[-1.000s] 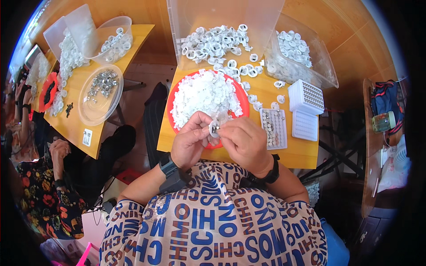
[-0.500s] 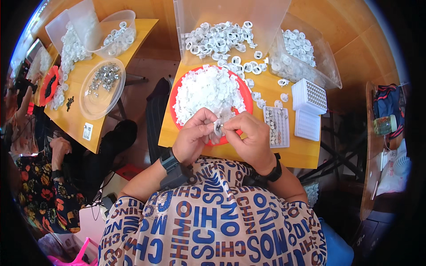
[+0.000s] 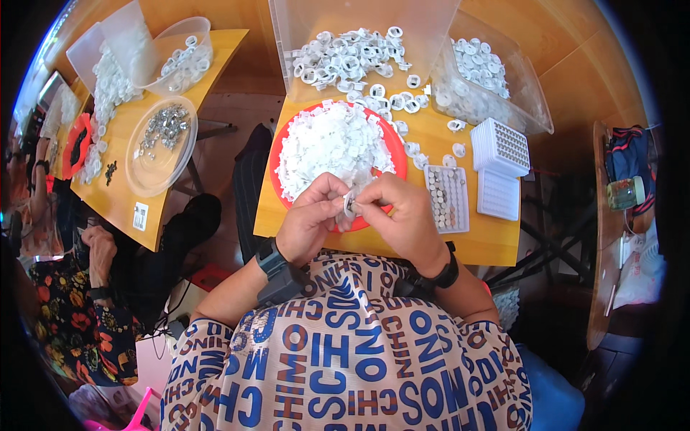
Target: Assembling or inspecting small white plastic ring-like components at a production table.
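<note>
Over the near edge of a red round tray [image 3: 399,147], my left hand [image 3: 307,221] pinches a small round white plastic part [image 3: 349,204] with a dark middle, tilted on its edge. The fingertips of my right hand [image 3: 404,215] are pressed together against the part's right side; whatever lies between them is too small and covered to make out. Beneath and beyond both hands, a heap of small white plastic pieces [image 3: 327,147] fills the tray. Right of my right hand lies a white compartment tray [image 3: 461,188] with small round metallic pieces in several of its slots.
Stacked white trays [image 3: 502,147] stand at the right. Round white parts [image 3: 352,57] spill from a tipped clear bin [image 3: 280,43]; another clear bin [image 3: 535,108] sits far right. At a left table [image 3: 162,208], with metal pieces on a clear lid [image 3: 164,179], a person's hand [image 3: 99,248] shows.
My right fingertips have shifted slightly and now sit closer against the round part. My left hand keeps its pinch. The whole view has moved a little.
</note>
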